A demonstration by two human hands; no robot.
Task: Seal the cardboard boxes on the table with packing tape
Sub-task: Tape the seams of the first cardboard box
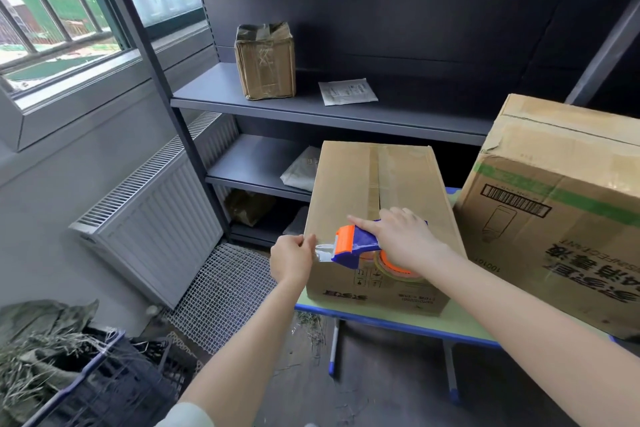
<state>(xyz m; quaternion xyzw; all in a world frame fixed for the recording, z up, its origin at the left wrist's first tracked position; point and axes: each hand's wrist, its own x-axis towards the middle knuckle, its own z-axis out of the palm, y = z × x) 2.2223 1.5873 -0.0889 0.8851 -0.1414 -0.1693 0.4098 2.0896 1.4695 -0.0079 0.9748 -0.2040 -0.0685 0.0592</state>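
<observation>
Left hand (292, 258) is pinched on the tape end (323, 251) past the cardboard box's (377, 184) left edge; the left-pointing tape dispenser (353, 246) is gripped by the right hand (401, 239).

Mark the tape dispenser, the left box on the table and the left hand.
tape dispenser (362, 242): head view, on its blue body.
left box (343, 184): head view, on its top left flap.
left hand (292, 258): head view, on the back of the hand.

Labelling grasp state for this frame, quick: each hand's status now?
Left hand: pinching the loose tape end at the near-left corner of the box.
Right hand: gripping the tape dispenser, index finger stretched along its top.
</observation>
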